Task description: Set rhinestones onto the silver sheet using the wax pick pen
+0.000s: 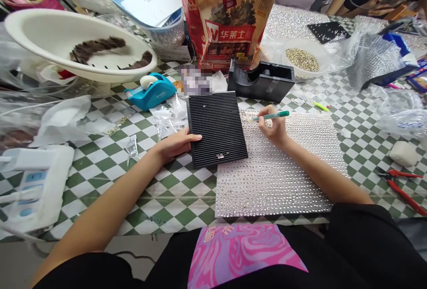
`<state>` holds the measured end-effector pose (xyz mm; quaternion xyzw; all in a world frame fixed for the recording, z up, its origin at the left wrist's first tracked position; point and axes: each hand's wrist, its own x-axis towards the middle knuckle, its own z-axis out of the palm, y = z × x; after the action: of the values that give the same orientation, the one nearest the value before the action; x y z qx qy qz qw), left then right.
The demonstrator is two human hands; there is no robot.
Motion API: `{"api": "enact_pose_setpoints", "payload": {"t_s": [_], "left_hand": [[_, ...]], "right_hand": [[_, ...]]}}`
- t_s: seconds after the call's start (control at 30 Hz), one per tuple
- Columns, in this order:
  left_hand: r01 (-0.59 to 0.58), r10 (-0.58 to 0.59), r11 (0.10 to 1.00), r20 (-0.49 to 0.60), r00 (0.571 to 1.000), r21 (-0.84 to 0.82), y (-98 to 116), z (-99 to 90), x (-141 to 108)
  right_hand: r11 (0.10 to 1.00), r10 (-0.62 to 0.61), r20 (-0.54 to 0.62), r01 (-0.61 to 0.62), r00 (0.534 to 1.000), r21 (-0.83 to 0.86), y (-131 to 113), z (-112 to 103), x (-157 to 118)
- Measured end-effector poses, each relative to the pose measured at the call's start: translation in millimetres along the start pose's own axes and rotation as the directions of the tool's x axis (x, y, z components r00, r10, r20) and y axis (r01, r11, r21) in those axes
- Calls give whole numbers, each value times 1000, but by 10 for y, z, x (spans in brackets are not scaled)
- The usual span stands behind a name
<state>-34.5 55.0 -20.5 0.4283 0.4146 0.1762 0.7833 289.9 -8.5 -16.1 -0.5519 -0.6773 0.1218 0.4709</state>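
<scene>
My left hand (176, 143) lies with its fingers over the left edge of a black ridged tray (216, 129), which has a few small glittering stones near its front edge (219, 156). My right hand (273, 128) is shut on a green pen-shaped pick (271, 116), with the thin tip pointing left over the top of a large rhinestone sheet (276, 178). The sheet lies right of the tray, close to or touching it, and my right forearm covers part of it.
The green-and-white checked tablecloth (167, 191) is crowded. A blue tape dispenser (150, 93) and black tape dispenser (262, 80) stand behind the tray. Beyond are a white basin (43, 35), a bowl of gold beads (302, 59) and a printed bag (227, 18). Red-handled pliers (398, 186) lie right; a white power strip (33, 182) lies left.
</scene>
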Motion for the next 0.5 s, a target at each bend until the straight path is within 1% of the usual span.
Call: {"api": "enact_pose_setpoints", "payload": {"t_s": [0.23,0.43,0.5], "left_hand": [[-16,16,1000,16,1000,5,-2,7,-5],[-15,14,1000,52,999,3,21,18,-12],[-3,3,1000,42,999,-12,13,11,-7]], "right_hand": [[999,25,60,-22,998,-50,3,51,-18],[999,30,65,-27,997,-34,-7,36,15],[999,43,65,-42,997,-22,9,18,17]]}}
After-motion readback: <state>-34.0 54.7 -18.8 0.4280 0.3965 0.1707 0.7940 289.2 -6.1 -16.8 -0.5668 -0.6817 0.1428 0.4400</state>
